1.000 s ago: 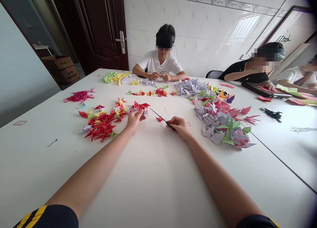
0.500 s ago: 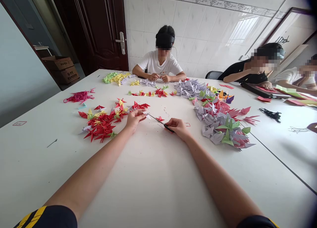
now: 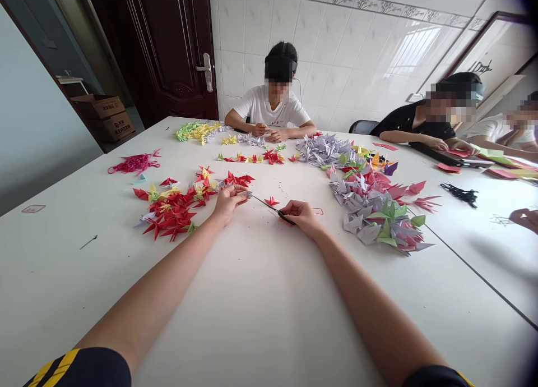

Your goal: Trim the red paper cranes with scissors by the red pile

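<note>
In the middle of the table, my left hand [image 3: 230, 203] pinches a small pale folded-paper piece [image 3: 250, 195], mostly covered by the fingers. My right hand [image 3: 301, 214] is closed around the black handle of a slim metal tool [image 3: 269, 205]; whether it is scissors or tweezers I cannot make out. Its thin tip reaches the pale paper at my left fingertips. A single red paper crane [image 3: 272, 201] lies just beyond the tool. Beside my left hand spreads a pile of red, yellow and white paper cranes [image 3: 172, 212].
To the right lies a big heap of lilac, pink and green cranes [image 3: 370, 207]. Pink cord [image 3: 134, 164] is at left, black cord [image 3: 459, 194] at right. A person [image 3: 275, 104] sits opposite; others sit at right. A row of cranes [image 3: 252, 159] crosses the table.
The tool's tip and the pale paper have shifted slightly at my left fingertips; both my hands stay nearly in place. At right, a co-worker's hand has come further into view.
</note>
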Demonstrator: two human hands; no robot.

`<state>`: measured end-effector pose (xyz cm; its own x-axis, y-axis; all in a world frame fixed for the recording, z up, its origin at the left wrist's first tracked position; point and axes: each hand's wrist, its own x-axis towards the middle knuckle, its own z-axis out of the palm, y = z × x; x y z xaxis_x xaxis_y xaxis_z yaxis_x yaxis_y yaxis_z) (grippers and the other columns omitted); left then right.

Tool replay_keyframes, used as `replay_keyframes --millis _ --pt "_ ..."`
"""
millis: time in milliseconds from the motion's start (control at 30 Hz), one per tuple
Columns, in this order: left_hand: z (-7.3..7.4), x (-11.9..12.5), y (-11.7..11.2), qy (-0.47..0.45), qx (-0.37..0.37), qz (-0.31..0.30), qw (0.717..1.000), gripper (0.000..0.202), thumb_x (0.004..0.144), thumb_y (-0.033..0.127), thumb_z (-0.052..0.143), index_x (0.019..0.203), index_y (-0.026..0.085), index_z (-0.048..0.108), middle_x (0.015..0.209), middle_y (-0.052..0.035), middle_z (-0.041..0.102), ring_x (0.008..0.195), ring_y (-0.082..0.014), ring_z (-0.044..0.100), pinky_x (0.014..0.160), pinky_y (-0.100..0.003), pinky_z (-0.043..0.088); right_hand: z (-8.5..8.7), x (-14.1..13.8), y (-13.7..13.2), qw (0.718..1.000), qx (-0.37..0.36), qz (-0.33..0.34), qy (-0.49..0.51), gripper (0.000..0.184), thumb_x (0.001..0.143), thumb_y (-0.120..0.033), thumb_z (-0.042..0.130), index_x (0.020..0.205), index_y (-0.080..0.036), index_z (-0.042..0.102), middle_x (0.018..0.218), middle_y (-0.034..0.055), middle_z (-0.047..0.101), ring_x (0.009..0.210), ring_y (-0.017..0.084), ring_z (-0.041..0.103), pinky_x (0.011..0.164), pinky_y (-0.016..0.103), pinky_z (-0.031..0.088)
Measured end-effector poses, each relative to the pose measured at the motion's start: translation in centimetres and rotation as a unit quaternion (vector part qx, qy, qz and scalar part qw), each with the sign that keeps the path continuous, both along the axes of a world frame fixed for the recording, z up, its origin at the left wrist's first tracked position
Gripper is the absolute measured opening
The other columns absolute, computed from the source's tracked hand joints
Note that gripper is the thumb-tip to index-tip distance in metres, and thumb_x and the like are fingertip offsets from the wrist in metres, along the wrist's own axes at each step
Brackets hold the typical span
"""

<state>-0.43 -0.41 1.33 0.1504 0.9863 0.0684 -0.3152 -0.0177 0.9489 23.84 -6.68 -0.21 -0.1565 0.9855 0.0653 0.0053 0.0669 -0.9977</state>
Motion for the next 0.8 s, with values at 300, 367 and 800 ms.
replay_keyframes --millis 300,367,800 --pt "-0.29 -0.05 0.17 -0.027 0.009 0.000 1.000 0.037 0.057 0.024 0.085 0.090 0.017 0.072 0.087 -0.0051 0.073 0.085 -0.0173 0.068 0.092 -0.040 0.052 -0.01 0.00 0.00 1.000 0.000 -0.007 -0.004 0.030 0.060 -0.039 0.084 0.072 -0.019 0.065 0.074 0.0054 0.073 0.066 0.020 0.067 0.050 0.027 0.044" --pt "-0.34 -0.05 0.19 -0.028 0.005 0.003 1.000 0.035 0.057 0.024 0.085 0.089 0.016 0.074 0.088 -0.0062 0.073 0.085 -0.0169 0.067 0.094 -0.039 0.052 -0.03 0.00 0.00 1.000 0.000 -0.006 -0.004 0.030 0.060 -0.039 0.084 0.072 -0.019 0.065 0.074 0.0052 0.073 0.065 0.020 0.067 0.050 0.027 0.044" --pt "-0.36 0.06 0.28 -0.048 -0.012 0.019 0.999 0.026 0.058 0.020 0.083 0.082 0.015 0.076 0.087 -0.0072 0.074 0.082 -0.0173 0.069 0.095 -0.040 0.052 -0.14 0.08 0.05 1.000 0.010 -0.004 -0.014 0.030 0.061 -0.040 0.083 0.073 -0.020 0.066 0.074 0.0055 0.073 0.065 0.020 0.067 0.050 0.027 0.044"
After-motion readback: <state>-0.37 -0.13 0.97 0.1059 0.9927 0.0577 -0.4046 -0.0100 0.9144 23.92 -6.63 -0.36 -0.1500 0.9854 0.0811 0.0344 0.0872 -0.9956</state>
